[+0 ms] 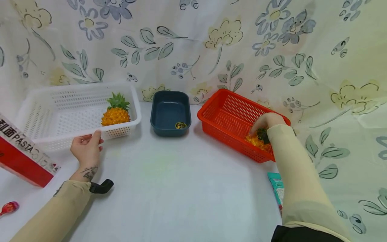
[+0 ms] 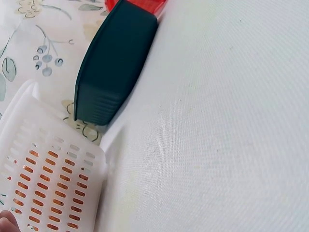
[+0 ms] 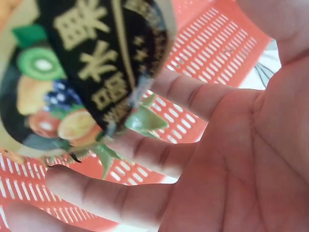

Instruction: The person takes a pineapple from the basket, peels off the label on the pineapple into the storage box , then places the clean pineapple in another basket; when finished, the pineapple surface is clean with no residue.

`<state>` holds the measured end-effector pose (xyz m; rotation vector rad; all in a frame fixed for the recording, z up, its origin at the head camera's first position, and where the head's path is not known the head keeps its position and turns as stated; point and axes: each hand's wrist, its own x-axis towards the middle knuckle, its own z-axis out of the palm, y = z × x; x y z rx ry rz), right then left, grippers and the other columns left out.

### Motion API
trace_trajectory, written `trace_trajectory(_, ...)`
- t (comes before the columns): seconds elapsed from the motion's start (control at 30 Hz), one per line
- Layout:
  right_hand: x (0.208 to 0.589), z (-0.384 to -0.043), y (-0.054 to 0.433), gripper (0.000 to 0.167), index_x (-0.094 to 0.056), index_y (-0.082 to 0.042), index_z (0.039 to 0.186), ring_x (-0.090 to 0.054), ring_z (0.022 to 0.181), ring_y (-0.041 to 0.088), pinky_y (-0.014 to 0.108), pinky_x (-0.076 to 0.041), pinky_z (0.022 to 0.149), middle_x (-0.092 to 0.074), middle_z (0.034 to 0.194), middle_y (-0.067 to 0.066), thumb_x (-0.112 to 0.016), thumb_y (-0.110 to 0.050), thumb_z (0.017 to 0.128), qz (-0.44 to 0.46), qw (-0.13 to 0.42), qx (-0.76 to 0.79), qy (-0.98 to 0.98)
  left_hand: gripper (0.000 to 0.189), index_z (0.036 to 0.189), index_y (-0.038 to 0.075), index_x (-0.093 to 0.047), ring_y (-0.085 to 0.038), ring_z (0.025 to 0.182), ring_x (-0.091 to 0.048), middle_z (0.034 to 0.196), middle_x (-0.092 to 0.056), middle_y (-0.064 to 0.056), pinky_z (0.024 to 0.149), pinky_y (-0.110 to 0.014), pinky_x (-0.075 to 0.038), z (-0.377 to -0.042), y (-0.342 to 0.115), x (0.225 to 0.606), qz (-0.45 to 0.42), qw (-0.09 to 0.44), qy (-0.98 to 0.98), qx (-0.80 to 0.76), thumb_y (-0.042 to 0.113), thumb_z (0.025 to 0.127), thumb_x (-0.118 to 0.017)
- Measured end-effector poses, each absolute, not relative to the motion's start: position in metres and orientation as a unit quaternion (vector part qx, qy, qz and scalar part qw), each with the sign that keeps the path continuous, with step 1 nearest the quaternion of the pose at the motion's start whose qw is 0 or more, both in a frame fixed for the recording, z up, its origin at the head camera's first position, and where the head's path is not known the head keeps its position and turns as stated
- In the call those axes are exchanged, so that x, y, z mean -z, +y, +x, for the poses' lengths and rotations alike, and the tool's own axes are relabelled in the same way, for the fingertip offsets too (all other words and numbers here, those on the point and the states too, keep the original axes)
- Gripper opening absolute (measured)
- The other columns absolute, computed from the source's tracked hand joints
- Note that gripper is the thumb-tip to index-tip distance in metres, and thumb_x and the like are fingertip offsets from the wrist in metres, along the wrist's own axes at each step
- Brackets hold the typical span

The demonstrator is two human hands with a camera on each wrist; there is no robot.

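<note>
**Right hand [image 1: 267, 122] reaches into a red basket [image 1: 223, 116]; left hand [image 1: 87, 149] pinches the rim of a white one**

The right hand is down inside the right end of the red basket, at the orange pineapple [image 1: 257, 143] lying there. Seen from the right wrist, its fingers look fairly straight and spread, passing behind the green leaves and a round label [image 3: 87, 72] with fruit pictures and gold lettering on a black band; the thumb stands well apart from them. The thumb's tip is out of sight, so how firmly this grip bears on the fruit is hard to say.

The left hand grips the front edge of the white basket [image 1: 69, 114], thumb on the rim and fingers curled at the outer side. A second pineapple [image 1: 116, 114], leaves pointing up and back, sits in that basket's right end; its orange skin shows through the slots in the left wrist view.

Between the two baskets, on the white table [image 1: 175, 188], stands a dark blue tub [image 1: 170, 109] with a black and yellow sticker [image 1: 180, 125]. A red and white pasta box [image 1: 25, 158] is at the far left, with a small red object [image 1: 9, 207] below it. A teal packet [image 1: 275, 186] lies partly hidden by the right sleeve [image 1: 297, 178]. Patterned cloth [image 1: 187, 20] hangs behind.
</note>
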<state>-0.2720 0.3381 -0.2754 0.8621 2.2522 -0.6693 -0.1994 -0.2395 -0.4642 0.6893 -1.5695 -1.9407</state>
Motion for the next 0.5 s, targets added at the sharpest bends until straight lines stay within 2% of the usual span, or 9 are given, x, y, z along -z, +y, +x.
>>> trace_trajectory(0.1,0.277,-0.271,0.335,0.125,-0.009,-0.001,0.144,-0.034,0.114,0.038,0.049,-0.051,0.079,-0.027,0.136,0.022,-0.087,-0.035,0.054,0.35,0.311,0.25,0.847,0.041,0.092,0.016,-0.051,-0.004,0.056,-0.061,0.073,-0.066,0.007,0.041,-0.015,-0.045,-0.191,-0.23,0.446,0.272,0.268,-0.585,0.716,0.036,0.069,-0.08)
trace_trajectory(0.27,0.276,-0.267,0.326,0.114,-0.015,0.0,0.142,-0.036,0.112,0.038,0.046,-0.052,0.078,-0.029,0.132,0.022,-0.086,-0.031,0.059,0.368,0.301,0.249,0.844,0.032,0.087,0.015,-0.05,-0.003,0.051,-0.059,0.067,-0.063,0.007,0.039,-0.015,-0.042,-0.178,-0.214,0.415,0.292,0.255,-0.565,0.728,0.024,0.074,-0.077)
trace_trajectory(0.5,0.271,-0.256,0.31,0.101,-0.021,0.002,0.139,-0.04,0.111,0.037,0.046,-0.052,0.082,-0.035,0.127,0.022,-0.083,-0.028,0.065,0.37,0.29,0.238,0.85,0.031,0.088,0.016,-0.05,-0.003,0.051,-0.058,0.067,-0.062,0.007,0.039,-0.015,-0.042,-0.174,-0.212,0.409,0.298,0.242,-0.561,0.733,0.024,0.075,-0.077)
